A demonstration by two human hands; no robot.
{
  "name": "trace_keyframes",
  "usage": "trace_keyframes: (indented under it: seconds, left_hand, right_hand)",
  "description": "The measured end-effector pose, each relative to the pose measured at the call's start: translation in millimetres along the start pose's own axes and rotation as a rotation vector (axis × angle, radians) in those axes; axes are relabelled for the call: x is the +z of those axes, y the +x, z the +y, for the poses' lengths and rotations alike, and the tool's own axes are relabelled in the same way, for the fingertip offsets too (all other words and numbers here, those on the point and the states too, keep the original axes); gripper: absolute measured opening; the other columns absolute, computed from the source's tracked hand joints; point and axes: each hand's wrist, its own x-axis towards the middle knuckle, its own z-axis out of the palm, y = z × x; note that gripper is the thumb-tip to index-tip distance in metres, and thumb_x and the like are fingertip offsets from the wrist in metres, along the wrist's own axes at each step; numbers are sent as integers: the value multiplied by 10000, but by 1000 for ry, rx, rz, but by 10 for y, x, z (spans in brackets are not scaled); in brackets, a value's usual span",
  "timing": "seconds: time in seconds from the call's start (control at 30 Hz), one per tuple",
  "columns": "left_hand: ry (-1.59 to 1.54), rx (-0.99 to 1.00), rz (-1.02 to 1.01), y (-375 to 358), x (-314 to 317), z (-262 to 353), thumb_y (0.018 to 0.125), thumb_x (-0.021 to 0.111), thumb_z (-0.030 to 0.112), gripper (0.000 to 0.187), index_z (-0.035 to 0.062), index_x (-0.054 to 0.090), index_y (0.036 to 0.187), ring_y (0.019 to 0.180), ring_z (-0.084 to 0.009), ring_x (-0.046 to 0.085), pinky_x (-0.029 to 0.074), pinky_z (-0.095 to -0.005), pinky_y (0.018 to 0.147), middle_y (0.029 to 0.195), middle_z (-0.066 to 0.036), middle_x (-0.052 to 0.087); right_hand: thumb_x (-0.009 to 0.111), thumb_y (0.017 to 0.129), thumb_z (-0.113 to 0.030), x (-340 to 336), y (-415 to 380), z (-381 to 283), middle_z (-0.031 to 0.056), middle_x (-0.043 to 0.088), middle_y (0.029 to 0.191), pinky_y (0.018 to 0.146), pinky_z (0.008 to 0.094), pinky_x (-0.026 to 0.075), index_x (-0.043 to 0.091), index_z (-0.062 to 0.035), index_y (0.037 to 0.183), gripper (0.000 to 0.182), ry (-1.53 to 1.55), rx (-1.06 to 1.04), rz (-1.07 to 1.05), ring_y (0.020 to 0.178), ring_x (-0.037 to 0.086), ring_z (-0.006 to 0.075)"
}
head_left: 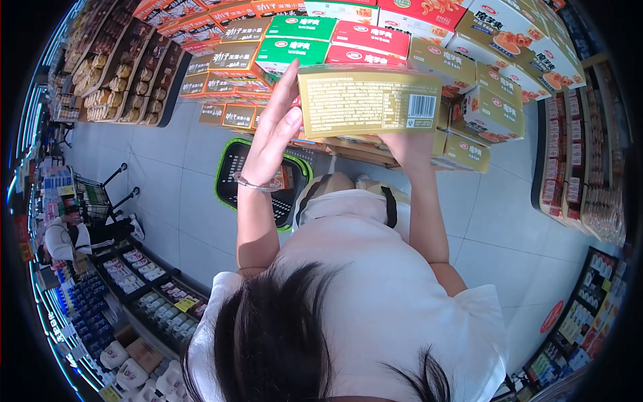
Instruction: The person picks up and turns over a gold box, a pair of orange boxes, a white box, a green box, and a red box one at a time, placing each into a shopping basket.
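Between my two hands is a gold box (348, 104), its side with small print and a barcode turned up toward me. My left hand (273, 134), with a bracelet at the wrist, rests against the box's left end, thumb and fingers upright. My right hand (410, 144) holds the box from below and behind at its right part, and most of its fingers are hidden. Just beyond stand stacked green boxes (295, 53), red boxes (370, 37) and more gold boxes (499, 107).
A black basket with a green rim (224, 194) stands on the floor below my left forearm, with an orange package inside. Orange boxes (231, 57) are stacked at the upper left. Shelves (569, 154) line the right side. A cart (94, 194) and a person (80, 238) are at the left.
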Motion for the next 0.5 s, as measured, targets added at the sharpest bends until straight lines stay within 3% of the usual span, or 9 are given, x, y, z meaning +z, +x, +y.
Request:
trace_keyframes:
  seconds: [0.17,0.37,0.5]
  left_hand:
    - [-6,-27,-1,4,0,16,890,498,434,776,32,160,1460,1314,-268,333,313,-353,1030,1452,-188,286]
    - [-34,-5,-3,-4,16,15,883,501,423,777,21,164,1457,1337,-271,297,260,-366,1063,1464,-188,259]
    - [-33,-2,3,5,21,12,877,504,411,777,11,169,1453,1353,-271,268,227,-368,1079,1465,-189,257]
  right_hand:
    - [889,525,-162,-2,-3,-43,111,499,1219,935,325,446,408,-22,1311,932,381,141,15,1088,530,218]
    - [885,531,-163,-31,-42,6,123,483,1232,921,339,455,403,-6,1318,936,143,93,-38,1094,531,238]
    - [883,531,-162,-33,-75,21,131,475,1245,926,350,450,418,-8,1308,918,184,160,-86,1103,523,256]
